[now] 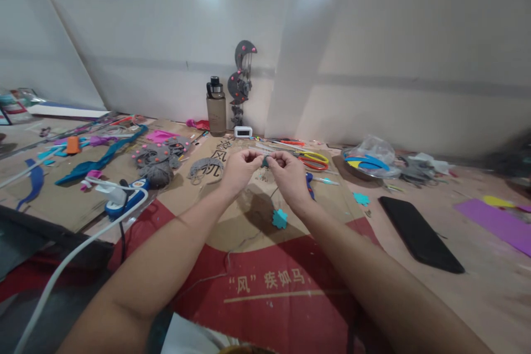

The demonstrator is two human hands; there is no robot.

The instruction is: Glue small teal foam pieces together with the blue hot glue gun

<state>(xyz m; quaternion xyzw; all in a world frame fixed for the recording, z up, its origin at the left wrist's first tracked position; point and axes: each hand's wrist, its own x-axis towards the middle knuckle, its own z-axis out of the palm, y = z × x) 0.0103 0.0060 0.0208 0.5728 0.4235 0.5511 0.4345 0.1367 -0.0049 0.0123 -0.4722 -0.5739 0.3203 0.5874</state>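
Note:
My left hand (244, 168) and my right hand (286, 172) meet above the cardboard, fingertips nearly touching. Both pinch a small dark teal piece (265, 161), mostly covered by the fingers, so its shape cannot be made out. Below the hands is a turquoise flower-shaped cutout (280, 219). A thin grey thread (244, 240) trails over the cardboard sheet (265, 310) toward the lower left. Scissors with yellow and red handles (314, 160) lie just beyond my right hand, and a blue-handled tool (310, 185) is partly hidden beside it.
A black phone (418, 232) and another turquoise cutout (362, 199) lie at right, near a bowl (365, 168). A bottle (216, 108) stands by the white partition. Grey yarn (160, 174), a power strip (126, 199) and its white cable (78, 249) occupy the left.

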